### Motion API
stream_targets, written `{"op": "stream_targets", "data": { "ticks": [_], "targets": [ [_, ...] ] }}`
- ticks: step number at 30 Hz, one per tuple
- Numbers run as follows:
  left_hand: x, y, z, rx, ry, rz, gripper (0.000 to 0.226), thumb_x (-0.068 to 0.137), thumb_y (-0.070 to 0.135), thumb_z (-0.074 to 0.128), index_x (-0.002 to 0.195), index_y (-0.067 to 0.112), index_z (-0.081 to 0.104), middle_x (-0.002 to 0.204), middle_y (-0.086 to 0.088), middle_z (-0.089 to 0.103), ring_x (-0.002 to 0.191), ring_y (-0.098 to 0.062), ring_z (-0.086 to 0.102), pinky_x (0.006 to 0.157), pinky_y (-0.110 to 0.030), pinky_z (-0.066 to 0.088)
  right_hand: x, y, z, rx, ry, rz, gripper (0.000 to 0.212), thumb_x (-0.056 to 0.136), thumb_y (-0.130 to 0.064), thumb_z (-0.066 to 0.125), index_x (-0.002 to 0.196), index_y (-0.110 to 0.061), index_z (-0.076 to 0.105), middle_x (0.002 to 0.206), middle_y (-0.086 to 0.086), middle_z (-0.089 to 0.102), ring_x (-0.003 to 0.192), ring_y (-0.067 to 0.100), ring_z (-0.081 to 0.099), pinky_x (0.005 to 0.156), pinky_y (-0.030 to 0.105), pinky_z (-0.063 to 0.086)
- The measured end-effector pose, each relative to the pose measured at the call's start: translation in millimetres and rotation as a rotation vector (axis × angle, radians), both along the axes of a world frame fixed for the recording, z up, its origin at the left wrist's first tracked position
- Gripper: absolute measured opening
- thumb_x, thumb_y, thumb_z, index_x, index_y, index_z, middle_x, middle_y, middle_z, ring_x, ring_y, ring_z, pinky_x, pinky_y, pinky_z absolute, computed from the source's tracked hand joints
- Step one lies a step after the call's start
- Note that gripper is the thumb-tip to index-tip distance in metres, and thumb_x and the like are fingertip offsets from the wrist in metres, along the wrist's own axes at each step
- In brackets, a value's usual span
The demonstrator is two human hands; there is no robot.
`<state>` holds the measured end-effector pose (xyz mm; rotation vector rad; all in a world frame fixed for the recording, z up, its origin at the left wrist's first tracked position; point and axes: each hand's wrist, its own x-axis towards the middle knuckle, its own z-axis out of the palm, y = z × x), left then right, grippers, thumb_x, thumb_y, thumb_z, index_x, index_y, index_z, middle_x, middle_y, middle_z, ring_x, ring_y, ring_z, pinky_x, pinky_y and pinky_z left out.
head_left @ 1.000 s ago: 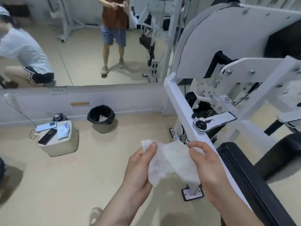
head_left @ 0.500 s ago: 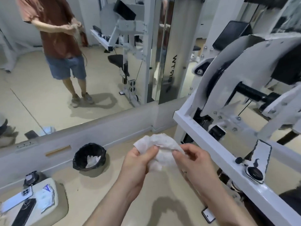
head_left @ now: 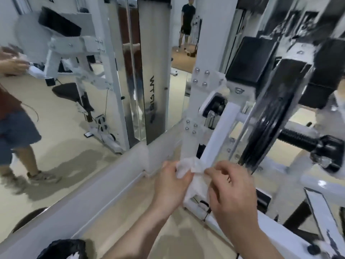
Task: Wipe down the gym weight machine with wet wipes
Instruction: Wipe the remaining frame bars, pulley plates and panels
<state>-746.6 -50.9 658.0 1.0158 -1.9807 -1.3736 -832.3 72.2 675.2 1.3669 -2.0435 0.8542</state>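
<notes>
A white wet wipe [head_left: 188,168] is bunched between my two hands at the lower middle of the head view. My left hand [head_left: 170,186] pinches its left part, and my right hand [head_left: 231,187] pinches its right edge with thumb and forefinger. Just behind the wipe rises the white weight machine [head_left: 218,126], whose slanted white bar reaches down to the wipe. Whether the wipe touches the bar cannot be told. Black pads, a black pulley wheel [head_left: 261,126] and a black handle [head_left: 306,141] sit on the machine to the right.
A wall mirror [head_left: 78,101] fills the left, showing a reflected person and a second machine. A low white ledge [head_left: 104,186] runs under it. A black-lined bin [head_left: 63,249] stands at the bottom left. Another person stands far off at the top middle.
The view has swung up and to the right, closer to the machine. My hands have bunched the wipe tighter and carried it toward the slanted white bar. The bin has slid to the bottom edge.
</notes>
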Motion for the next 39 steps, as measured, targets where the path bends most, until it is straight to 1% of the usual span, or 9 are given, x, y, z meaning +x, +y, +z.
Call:
{"op": "stream_targets", "data": {
  "ticks": [3,6,8,12,15,19,28,33,39],
  "targets": [
    [-40.5,-30.2,3.1,-0.007,-0.012,-0.112,0.012,0.083,0.028,0.066,0.074,0.034,0.063,0.083,0.005,0.065,0.072,-0.006,0.062,0.057,-0.018,0.049,2.8,-22.0,-23.8,0.043,0.076,-0.094,0.035,0.076,-0.009,0.049,0.105,-0.018,0.067,0.118,0.004,0.060,0.106,0.026,0.051,0.083,0.034,0.031],
    [-77.3,-55.5,1.4,-0.017,-0.064,-0.272,0.028,0.083,0.024,0.069,0.065,0.017,0.049,0.064,0.000,0.050,0.060,-0.008,0.044,0.056,-0.022,0.038,13.2,-44.8,-51.5,0.167,-0.111,-0.130,0.054,0.077,-0.009,0.041,0.128,-0.005,0.060,0.142,0.012,0.051,0.121,0.029,0.051,0.093,0.039,0.044],
    [-97.4,-71.9,-0.3,-0.017,-0.081,-0.361,0.033,0.080,0.028,0.072,0.065,0.016,0.046,0.061,0.005,0.044,0.059,-0.009,0.041,0.057,-0.022,0.037,16.8,-64.8,-62.2,0.239,-0.208,-0.239,0.061,0.080,-0.011,0.036,0.138,0.004,0.048,0.152,0.018,0.038,0.136,0.030,0.038,0.105,0.038,0.035],
    [-124.8,-109.3,-8.8,0.250,-0.032,-0.576,0.005,0.087,0.011,0.070,0.088,0.011,0.065,0.081,0.001,0.067,0.077,-0.013,0.061,0.062,-0.011,0.049,0.9,-116.8,-66.3,0.267,-0.278,-0.423,0.065,0.090,-0.018,0.036,0.150,0.002,0.020,0.158,0.021,0.023,0.149,0.032,0.017,0.117,0.042,0.020],
    [-129.6,-133.9,-12.8,0.490,0.005,-0.713,0.014,0.091,0.011,0.065,0.095,-0.003,0.063,0.088,-0.010,0.068,0.083,-0.018,0.063,0.073,-0.025,0.053,-25.3,-144.8,-59.5,0.215,-0.212,-0.627,0.066,0.092,-0.023,0.038,0.153,-0.006,0.019,0.161,0.011,0.018,0.151,0.023,0.010,0.122,0.038,0.008],
    [-128.9,-165.2,-3.5,0.701,0.037,-0.681,0.018,0.092,0.022,0.057,0.086,0.012,0.070,0.084,-0.011,0.070,0.081,-0.020,0.065,0.071,-0.031,0.052,-65.1,-172.7,-35.8,0.163,-0.131,-0.790,0.068,0.092,-0.042,0.047,0.144,-0.003,0.028,0.159,0.006,0.008,0.150,0.017,-0.007,0.121,0.042,0.003],
    [-114.4,-171.0,-13.6,0.474,-0.115,-0.968,0.018,0.098,0.015,0.051,0.107,0.019,0.066,0.104,-0.004,0.070,0.084,-0.010,0.066,0.076,-0.026,0.053,27.7,-172.6,-134.3,0.242,-0.297,-0.917,0.076,0.090,-0.020,0.050,0.152,0.000,0.013,0.164,0.012,-0.005,0.151,0.030,-0.002,0.122,0.043,0.006],
    [-118.4,-160.3,-27.8,0.480,-0.109,-0.993,0.023,0.100,0.010,0.048,0.119,0.014,0.061,0.109,-0.012,0.068,0.089,-0.015,0.064,0.073,-0.019,0.054,-39.2,-166.5,-86.8,0.024,-0.251,-0.982,0.069,0.091,-0.015,0.041,0.150,0.000,0.009,0.156,0.019,0.004,0.150,0.023,-0.012,0.122,0.036,0.002],
    [-101.1,-155.5,-57.3,0.258,-0.123,-1.076,0.035,0.099,0.030,0.052,0.134,0.034,0.056,0.129,0.021,0.060,0.115,0.008,0.055,0.099,-0.020,0.042,32.3,-146.5,-138.1,0.182,-0.329,-0.933,0.079,0.089,-0.013,0.060,0.147,0.011,0.014,0.155,0.031,0.013,0.146,0.041,0.018,0.107,0.053,0.039]
  ]
}}
